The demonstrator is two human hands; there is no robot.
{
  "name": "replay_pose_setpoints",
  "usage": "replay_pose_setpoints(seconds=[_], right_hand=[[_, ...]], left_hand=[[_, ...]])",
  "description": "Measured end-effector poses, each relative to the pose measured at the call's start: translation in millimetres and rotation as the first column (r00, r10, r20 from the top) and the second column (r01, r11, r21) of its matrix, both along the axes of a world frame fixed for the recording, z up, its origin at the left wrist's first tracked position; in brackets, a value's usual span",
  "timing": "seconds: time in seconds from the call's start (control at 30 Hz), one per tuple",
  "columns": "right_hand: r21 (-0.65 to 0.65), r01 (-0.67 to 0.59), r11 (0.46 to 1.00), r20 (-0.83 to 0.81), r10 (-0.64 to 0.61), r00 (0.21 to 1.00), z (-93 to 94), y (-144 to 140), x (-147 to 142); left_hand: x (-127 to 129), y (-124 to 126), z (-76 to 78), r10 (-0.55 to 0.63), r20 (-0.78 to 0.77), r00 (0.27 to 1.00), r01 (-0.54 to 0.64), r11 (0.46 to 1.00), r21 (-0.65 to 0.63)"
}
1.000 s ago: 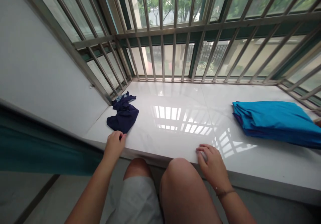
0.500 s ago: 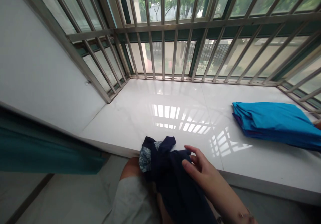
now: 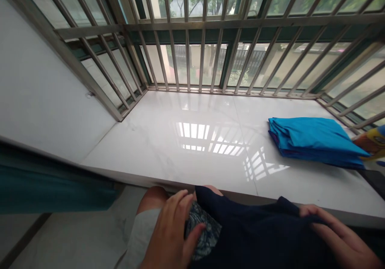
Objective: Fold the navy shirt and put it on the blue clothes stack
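Here, right fingers (image 3: 333, 221) hold navy cloth (image 3: 258, 233) near the long sill edge (image 3: 135, 179).

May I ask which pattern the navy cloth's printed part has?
The printed part has pale swirls on dark blue; head view.

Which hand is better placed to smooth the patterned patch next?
Left, probably: the left hand is at the patterned patch, while the right hand holds the navy cloth farther away.
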State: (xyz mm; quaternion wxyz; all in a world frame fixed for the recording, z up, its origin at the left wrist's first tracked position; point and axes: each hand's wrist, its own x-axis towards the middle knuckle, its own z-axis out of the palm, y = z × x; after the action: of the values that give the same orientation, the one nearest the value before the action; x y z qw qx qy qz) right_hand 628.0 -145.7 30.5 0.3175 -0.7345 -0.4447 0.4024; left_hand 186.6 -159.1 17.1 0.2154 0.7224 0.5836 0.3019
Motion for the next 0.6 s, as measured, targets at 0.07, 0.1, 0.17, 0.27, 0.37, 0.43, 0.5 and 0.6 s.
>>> replay_pose_setpoints(seconds=[0.07, 0.1, 0.17, 0.27, 0.37, 0.43, 0.5, 0.6], right_hand=[[0.053, 0.018, 0.998, 0.214, -0.029, 0.976, -7.5, 9, 1], [0.106, -0.017, 0.994, 0.305, -0.016, 0.952, -11.0, 12, -4], [0.204, -0.146, 0.968, 0.397, 0.054, 0.916, -17.3, 14, -27], [0.167, -0.368, 0.915, 0.299, 0.309, 0.903, -22.7, 13, -77], [0.103, -0.551, 0.828, 0.114, 0.541, 0.834, -21.5, 23, -123], [0.127, -0.621, 0.773, 0.026, 0.624, 0.781, -16.7, 38, -142], [0.137, -0.659, 0.739, -0.032, 0.669, 0.743, -8.6, 53, -151], [0.078, -0.679, 0.730, -0.088, 0.684, 0.724, 5.4, 67, -148]], left_hand=[[-9, 7, -17.4, 0.075, 0.045, 0.996, -0.066, 0.980, -0.189], [-12, 7, -23.5, 0.076, 0.100, 0.992, -0.042, 0.952, -0.302], [-17, 2, -31.5, 0.044, 0.231, 0.972, 0.075, 0.873, -0.482], [-16, -11, -37.3, -0.008, 0.338, 0.941, 0.213, 0.790, -0.574], [-12, -18, -40.1, -0.073, 0.367, 0.927, 0.276, 0.795, -0.540], [-13, -19, -39.1, -0.145, 0.421, 0.895, 0.362, 0.789, -0.497], [-17, -18, -33.9, -0.211, 0.469, 0.858, 0.457, 0.731, -0.507], [-28, -15, -17.4, -0.223, 0.438, 0.871, 0.464, 0.668, -0.582]])
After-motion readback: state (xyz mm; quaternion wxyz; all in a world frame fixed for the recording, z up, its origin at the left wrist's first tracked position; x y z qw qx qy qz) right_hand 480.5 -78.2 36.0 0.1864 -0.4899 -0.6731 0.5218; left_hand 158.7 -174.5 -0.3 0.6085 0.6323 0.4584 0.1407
